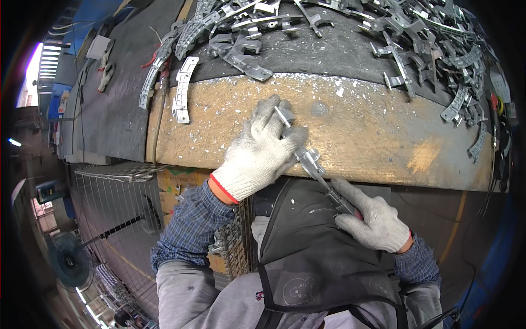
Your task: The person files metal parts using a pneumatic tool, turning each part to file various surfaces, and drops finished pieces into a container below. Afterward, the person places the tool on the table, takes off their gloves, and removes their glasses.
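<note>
My left hand (262, 143), in a white knit glove with a red cuff edge, is closed round a silver metal casting (310, 159) over the front edge of the workbench. One end of the casting pokes up between the fingers. The other end slants down toward my right hand (377, 215), which wears a similar glove. This hand is closed round a hand tool with a red handle (358, 214) and a dark front part (341, 202). The tool's tip meets or overlaps the casting's lower end; which of the two, I cannot tell. The fingers hide the tool's exact kind.
A worn wooden board (378, 131) strewn with metal chips forms the bench front. Loose castings (238, 55) and a big heap (416, 38) lie on a dark mat behind. A curved casting (183, 90) rests at left. Below are a wire cage (118, 219) and fan (68, 259).
</note>
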A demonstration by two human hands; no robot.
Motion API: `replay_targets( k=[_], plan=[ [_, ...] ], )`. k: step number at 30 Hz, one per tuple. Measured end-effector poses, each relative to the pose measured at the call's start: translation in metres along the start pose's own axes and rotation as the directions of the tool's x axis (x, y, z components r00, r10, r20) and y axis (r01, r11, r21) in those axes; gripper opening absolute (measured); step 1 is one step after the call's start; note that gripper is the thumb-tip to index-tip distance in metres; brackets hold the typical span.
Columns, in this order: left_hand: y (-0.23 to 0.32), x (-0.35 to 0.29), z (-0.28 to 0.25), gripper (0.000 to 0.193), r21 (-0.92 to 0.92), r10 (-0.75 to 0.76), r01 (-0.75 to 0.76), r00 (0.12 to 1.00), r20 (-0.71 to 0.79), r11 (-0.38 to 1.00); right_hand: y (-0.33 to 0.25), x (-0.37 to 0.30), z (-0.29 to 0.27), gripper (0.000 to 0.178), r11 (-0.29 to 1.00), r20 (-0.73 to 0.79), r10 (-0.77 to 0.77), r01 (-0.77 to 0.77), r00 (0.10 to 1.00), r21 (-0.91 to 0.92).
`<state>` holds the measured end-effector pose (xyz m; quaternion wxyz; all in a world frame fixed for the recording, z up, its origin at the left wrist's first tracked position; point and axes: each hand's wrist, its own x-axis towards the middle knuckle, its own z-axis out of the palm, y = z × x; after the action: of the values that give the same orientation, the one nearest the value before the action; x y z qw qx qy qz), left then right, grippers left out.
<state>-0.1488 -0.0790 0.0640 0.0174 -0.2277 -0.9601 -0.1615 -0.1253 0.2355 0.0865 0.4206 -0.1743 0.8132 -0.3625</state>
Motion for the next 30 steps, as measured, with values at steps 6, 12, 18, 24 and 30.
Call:
replay_targets(
  k=[6, 12, 18, 24, 30],
  plan=[
    [-0.006, 0.0, 0.005, 0.05, -0.002, 0.043, -0.043, 0.998, -0.056, 0.999, -0.009, 0.001, -0.003, 0.08, 1.0, -0.02, 0.023, -0.022, 1.0, 0.019],
    [-0.008, 0.0, 0.01, 0.047, 0.011, 0.058, -0.057, 0.995, -0.085, 0.998, -0.017, 0.002, -0.004, 0.079, 0.994, 0.021, 0.105, -0.105, 0.994, 0.014],
    [-0.009, 0.0, 0.007, 0.047, -0.02, 0.052, -0.054, 0.996, -0.075, 0.998, -0.021, 0.002, -0.005, 0.08, 0.991, 0.032, 0.133, -0.133, 0.991, -0.002],
    [-0.008, -0.001, 0.011, 0.047, 0.0, 0.041, -0.042, 0.994, -0.1, 0.999, -0.016, 0.004, -0.002, 0.079, 0.989, 0.022, 0.116, -0.117, 0.993, 0.086],
    [-0.011, -0.003, 0.017, 0.048, 0.004, 0.047, -0.047, 0.99, -0.135, 0.999, -0.006, 0.002, 0.01, 0.073, 0.91, 0.035, 0.173, -0.173, 0.984, 0.377]
  ],
)
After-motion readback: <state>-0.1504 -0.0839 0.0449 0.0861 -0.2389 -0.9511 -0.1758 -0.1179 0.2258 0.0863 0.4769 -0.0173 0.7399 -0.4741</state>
